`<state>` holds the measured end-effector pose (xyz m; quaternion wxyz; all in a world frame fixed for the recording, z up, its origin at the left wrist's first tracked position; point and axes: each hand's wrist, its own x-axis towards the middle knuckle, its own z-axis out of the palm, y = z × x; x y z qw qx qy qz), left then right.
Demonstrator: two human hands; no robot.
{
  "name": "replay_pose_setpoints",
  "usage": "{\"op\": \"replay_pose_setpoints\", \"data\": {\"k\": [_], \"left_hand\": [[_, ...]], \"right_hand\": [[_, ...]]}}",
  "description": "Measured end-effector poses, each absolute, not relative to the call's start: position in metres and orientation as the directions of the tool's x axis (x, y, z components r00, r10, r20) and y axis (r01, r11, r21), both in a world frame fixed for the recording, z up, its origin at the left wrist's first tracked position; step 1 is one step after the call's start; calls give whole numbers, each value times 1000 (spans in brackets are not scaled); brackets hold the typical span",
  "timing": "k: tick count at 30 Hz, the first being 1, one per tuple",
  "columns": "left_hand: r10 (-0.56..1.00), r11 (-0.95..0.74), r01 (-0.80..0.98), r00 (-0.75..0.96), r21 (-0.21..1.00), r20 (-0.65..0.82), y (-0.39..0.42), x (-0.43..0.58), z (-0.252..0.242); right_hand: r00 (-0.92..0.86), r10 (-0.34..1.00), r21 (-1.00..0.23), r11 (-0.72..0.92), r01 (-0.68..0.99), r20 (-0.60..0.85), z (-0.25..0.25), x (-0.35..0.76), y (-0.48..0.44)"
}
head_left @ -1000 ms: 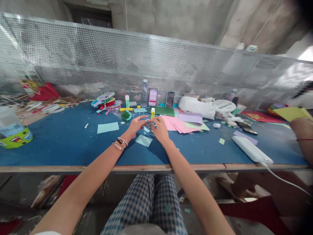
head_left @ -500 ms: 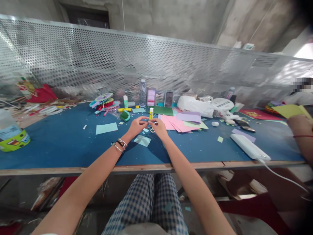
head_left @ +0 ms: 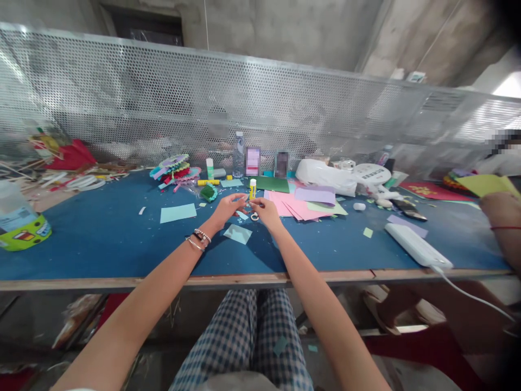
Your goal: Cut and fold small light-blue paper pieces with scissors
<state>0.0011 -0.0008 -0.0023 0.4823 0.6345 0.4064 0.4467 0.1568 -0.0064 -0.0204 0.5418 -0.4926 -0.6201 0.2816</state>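
Both hands meet above the blue table (head_left: 101, 239), at 12 o'clock from the body. The left hand (head_left: 228, 209) and right hand (head_left: 266, 210) pinch a tiny paper piece (head_left: 248, 203) between fingertips — its long axis seems to run 9 to 3 o'clock, but it is too small to be sure. Better to hold it lightly, elbows steady, near the glue stick (head_left: 253, 188).

Whatever the left hand (head_left: 228, 207) and right hand (head_left: 266, 210) pinch between them is too small to identify. A co-worker's arm (head_left: 504, 222) is cut off by the right edge, the face above blurred.
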Motion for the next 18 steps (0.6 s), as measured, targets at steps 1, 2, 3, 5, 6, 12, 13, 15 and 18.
{"op": "replay_pose_setpoints", "data": {"k": [1,2,3,5,6,12,13,15,18], "left_hand": [[947,-206,86,268,975,177,0,1,-3],[946,-213,92,270,973,182,1,0,-4],[943,-223,99,272,970,189,3,-1,-5],[943,-241,103,260,965,208,7,-5,-6],[946,-248,101,239,963,219,10,-8,-6],[918,-396,334,113,855,381,23,-37,-2],[900,-428,409,110,806,422,24,-42,-2],[869,-465,502,104,729,483,24,-48,0],[857,-480,545,124,687,501,23,-54,1]], "right_hand": [[60,919,-887,358,293,391,-20,156,-7],[48,921,-892,359,275,386,-20,155,-7],[43,924,-898,357,256,380,-19,155,-8],[83,931,-918,331,217,355,-17,154,-8],[126,932,-930,311,195,339,-17,155,-8],[366,876,-949,296,103,313,-19,165,-3],[379,867,-946,306,107,323,-21,166,-1],[390,858,-942,314,117,334,-24,167,2],[406,854,-945,308,107,325,-26,166,2]]}}
